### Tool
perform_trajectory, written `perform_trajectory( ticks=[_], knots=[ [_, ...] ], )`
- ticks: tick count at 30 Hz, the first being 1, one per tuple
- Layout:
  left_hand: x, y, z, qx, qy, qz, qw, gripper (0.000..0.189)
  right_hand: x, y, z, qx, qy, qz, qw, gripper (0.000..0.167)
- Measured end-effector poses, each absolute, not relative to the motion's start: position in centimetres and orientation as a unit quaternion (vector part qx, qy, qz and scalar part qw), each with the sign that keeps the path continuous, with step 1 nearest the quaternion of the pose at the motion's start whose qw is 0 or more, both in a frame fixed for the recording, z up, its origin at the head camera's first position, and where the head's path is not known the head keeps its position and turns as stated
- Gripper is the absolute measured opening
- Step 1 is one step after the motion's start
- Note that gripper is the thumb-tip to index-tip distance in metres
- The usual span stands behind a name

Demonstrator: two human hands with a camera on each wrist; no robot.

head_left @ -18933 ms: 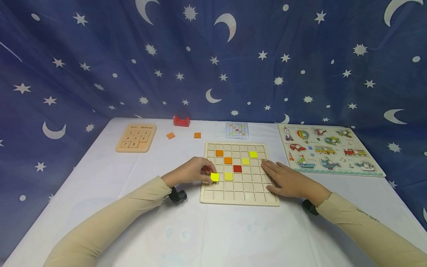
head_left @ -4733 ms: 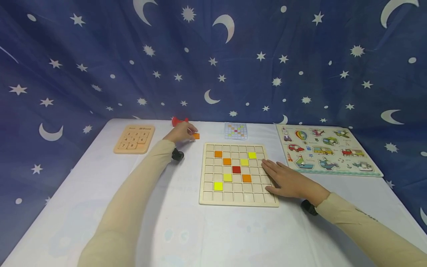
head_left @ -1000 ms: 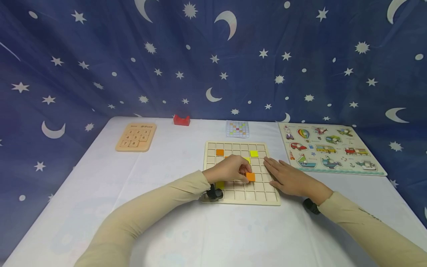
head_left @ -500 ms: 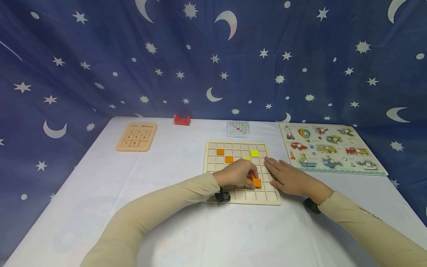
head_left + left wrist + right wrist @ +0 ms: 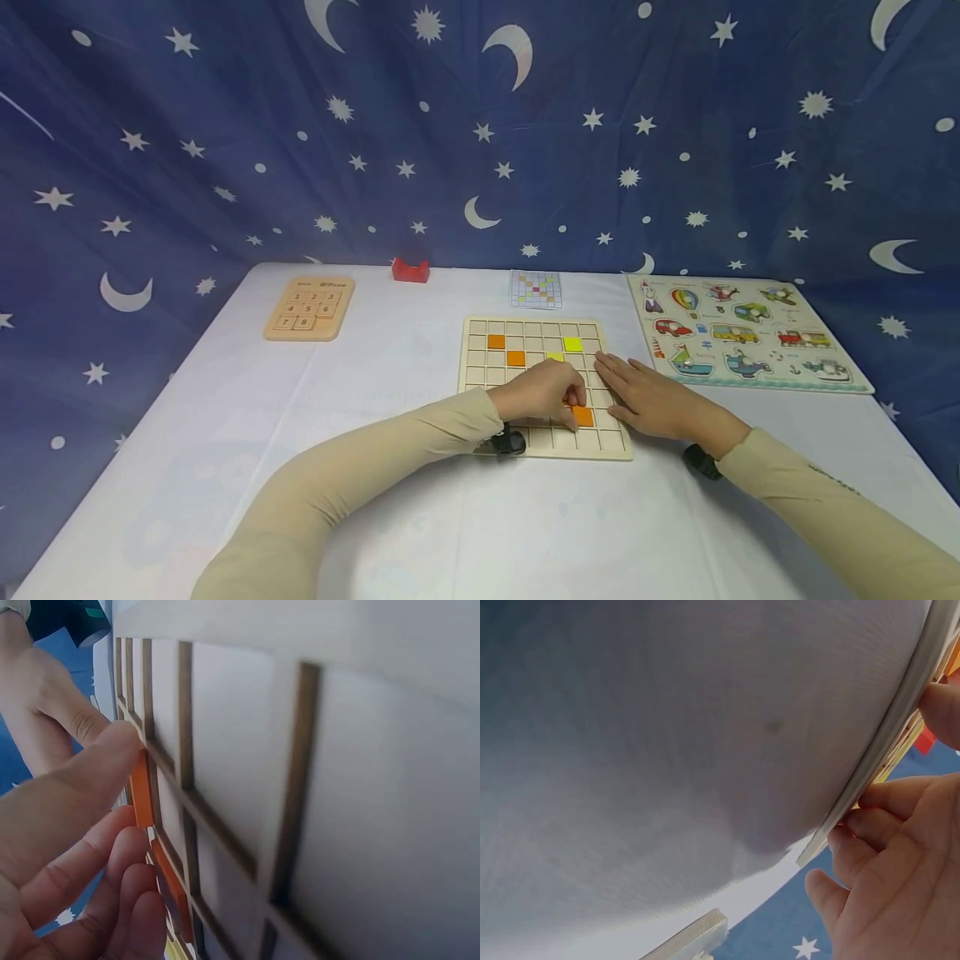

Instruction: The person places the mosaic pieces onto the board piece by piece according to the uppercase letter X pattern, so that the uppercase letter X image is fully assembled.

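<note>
My left hand pinches an orange square tile between thumb and fingers, right at a cell in the lower right of the wooden grid board. In the left wrist view this tile stands edge-on at the grid ridges, with another orange tile seated close by. Two orange tiles, one of them at the upper left, and a bright yellow tile lie in cells farther back. The left hand hides the board's middle. My right hand rests with straight fingers on the board's right edge.
Behind the board lies a small printed grid card with coloured squares. A red holder stands at the back, left of it. A wooden number puzzle lies at the left, and a vehicle picture puzzle at the right.
The left hand set a yellow tile, then fetched both loose orange tiles from the table. In the last second it moved right and nearer with the second one, lowering it. The right hand stayed.
</note>
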State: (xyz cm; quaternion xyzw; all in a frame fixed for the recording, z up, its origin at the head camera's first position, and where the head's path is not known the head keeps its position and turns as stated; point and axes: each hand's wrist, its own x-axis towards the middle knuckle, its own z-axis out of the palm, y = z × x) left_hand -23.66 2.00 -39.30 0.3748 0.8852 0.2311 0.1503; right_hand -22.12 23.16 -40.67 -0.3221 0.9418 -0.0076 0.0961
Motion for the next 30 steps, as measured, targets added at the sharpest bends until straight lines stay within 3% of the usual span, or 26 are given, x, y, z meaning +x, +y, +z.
perform_trajectory(
  ticks=[19, 30],
  knots=[
    [-23.4, 1.9, -39.7, 0.37, 0.886, 0.241, 0.143, 0.012, -22.1, 23.0, -40.8, -0.322, 0.942, -0.004, 0.097, 0.068],
    [-23.7, -0.9, -39.7, 0.362, 0.873, 0.289, 0.15, 0.015, -22.0, 22.9, -40.8, -0.317, 0.943, -0.009, 0.099, 0.069]
  ],
)
